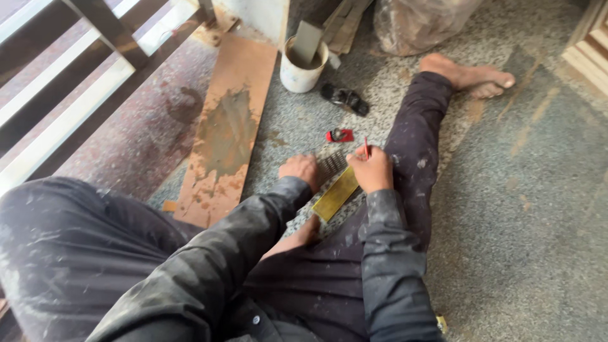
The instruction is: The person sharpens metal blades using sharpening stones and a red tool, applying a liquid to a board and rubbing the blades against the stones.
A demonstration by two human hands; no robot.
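Person sat on the floor [538,209], mid-marking by the look of it: right hand [372,170] was pinched around a red pencil [366,147], tip down on a yellowish flat strip [335,194] lying across their leg. Left hand [300,170] pressed flat on the strip's dark ribbed end, fingers curled, not gripping anything else. I'd guess the next move needs that strip kept steady. Beyond the strip, a white bucket [303,71] held a flat grey board standing in it; what else was inside, I couldn't tell. A small red tool [340,135] lay between bucket and strip.

Soft, even daylight; faint shadows; slight blur throughout.
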